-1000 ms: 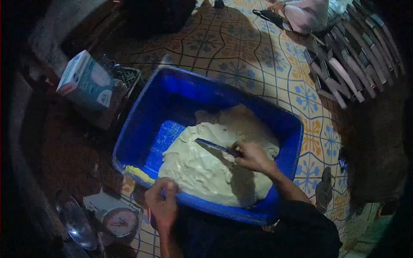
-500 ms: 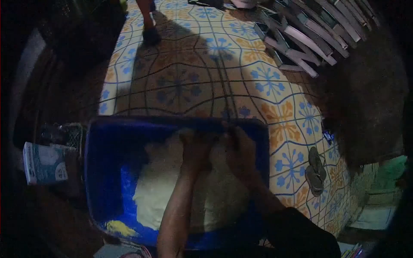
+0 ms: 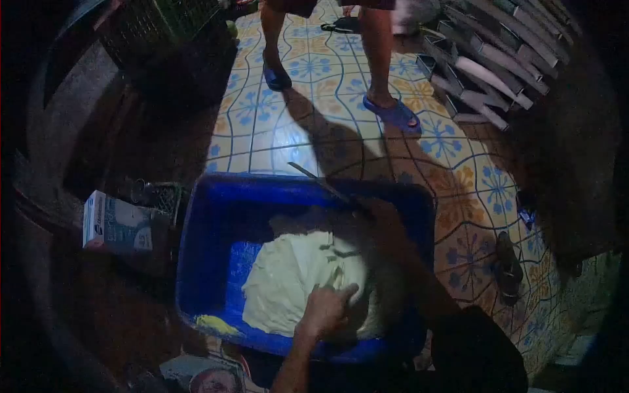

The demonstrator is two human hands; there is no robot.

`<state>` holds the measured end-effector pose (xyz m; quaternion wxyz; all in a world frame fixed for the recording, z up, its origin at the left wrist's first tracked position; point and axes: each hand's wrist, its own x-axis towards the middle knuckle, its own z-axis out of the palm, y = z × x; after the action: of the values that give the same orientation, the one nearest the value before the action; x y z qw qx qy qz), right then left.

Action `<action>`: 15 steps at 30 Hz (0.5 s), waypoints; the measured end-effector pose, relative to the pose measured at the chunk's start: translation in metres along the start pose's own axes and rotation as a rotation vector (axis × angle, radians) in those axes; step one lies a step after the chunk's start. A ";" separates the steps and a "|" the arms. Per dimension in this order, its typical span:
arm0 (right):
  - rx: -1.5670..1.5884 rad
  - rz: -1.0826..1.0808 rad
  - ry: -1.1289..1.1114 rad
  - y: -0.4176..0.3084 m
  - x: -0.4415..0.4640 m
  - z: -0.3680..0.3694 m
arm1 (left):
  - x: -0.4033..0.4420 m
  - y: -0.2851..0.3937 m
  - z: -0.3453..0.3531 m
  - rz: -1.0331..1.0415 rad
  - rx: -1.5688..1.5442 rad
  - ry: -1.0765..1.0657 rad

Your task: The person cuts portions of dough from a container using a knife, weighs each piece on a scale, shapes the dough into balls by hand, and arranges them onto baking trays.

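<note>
A large pale lump of dough lies in a blue plastic tub. My left hand rests on the dough's near right part, fingers apart, with nothing seen in its grasp. Over the tub's far right side, my right hand is closed around the handle of a knife. Its long thin blade points up and left, across the far rim. Shadow covers much of this hand and the dough's right side. A yellowish smear sticks to the near left corner of the tub.
Another person's legs, in blue slippers, stand on the tiled floor beyond the tub. A printed box is at left. Slatted wooden pieces lie far right, and a loose slipper lies nearer.
Both hands were together at the dough's far side; my left hand has come back toward me, and my right has lifted with the knife. The other person has stepped closer. The view has shifted.
</note>
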<state>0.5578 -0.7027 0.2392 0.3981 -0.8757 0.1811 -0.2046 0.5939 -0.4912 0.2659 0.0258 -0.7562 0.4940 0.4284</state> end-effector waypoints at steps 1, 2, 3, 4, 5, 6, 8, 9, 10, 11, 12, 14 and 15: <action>0.059 -0.003 -0.015 -0.004 -0.004 0.002 | -0.035 0.014 0.013 -0.020 -0.050 0.013; 0.117 -0.004 -0.032 -0.008 -0.005 0.002 | -0.050 0.016 0.031 0.008 -0.078 0.108; 0.063 -0.019 -0.052 -0.016 -0.004 -0.001 | -0.061 0.017 0.047 0.033 -0.101 0.215; 0.013 -0.029 -0.070 -0.028 -0.005 -0.005 | -0.070 0.019 0.053 0.057 -0.120 0.317; -0.034 -0.040 -0.086 -0.033 -0.007 -0.004 | -0.069 0.023 0.052 0.075 -0.090 0.405; 0.032 -0.134 -0.050 -0.032 -0.006 -0.002 | -0.062 0.034 0.039 0.090 -0.059 0.504; 0.065 -0.162 -0.045 -0.029 -0.007 0.002 | -0.031 0.046 0.007 0.100 0.071 0.694; 0.065 -0.180 -0.029 -0.027 -0.005 -0.001 | -0.006 0.046 -0.007 0.095 0.165 0.789; 0.085 -0.210 -0.005 -0.026 -0.003 -0.006 | 0.027 0.044 -0.009 0.026 0.199 0.744; 0.093 -0.198 0.040 -0.026 -0.004 -0.008 | 0.062 0.036 -0.006 -0.048 0.230 0.695; 0.103 -0.187 0.086 -0.024 -0.005 -0.009 | 0.090 0.028 -0.007 -0.124 0.237 0.608; 0.077 -0.262 0.212 -0.008 -0.001 -0.008 | 0.121 0.013 -0.021 -0.171 0.136 0.423; 0.073 -0.181 0.218 -0.006 -0.001 -0.012 | 0.120 0.005 -0.029 -0.140 0.025 0.317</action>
<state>0.5522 -0.7061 0.2512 0.3875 -0.8460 0.1362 -0.3400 0.6253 -0.5944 0.2049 -0.0133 -0.8464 0.4433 0.2946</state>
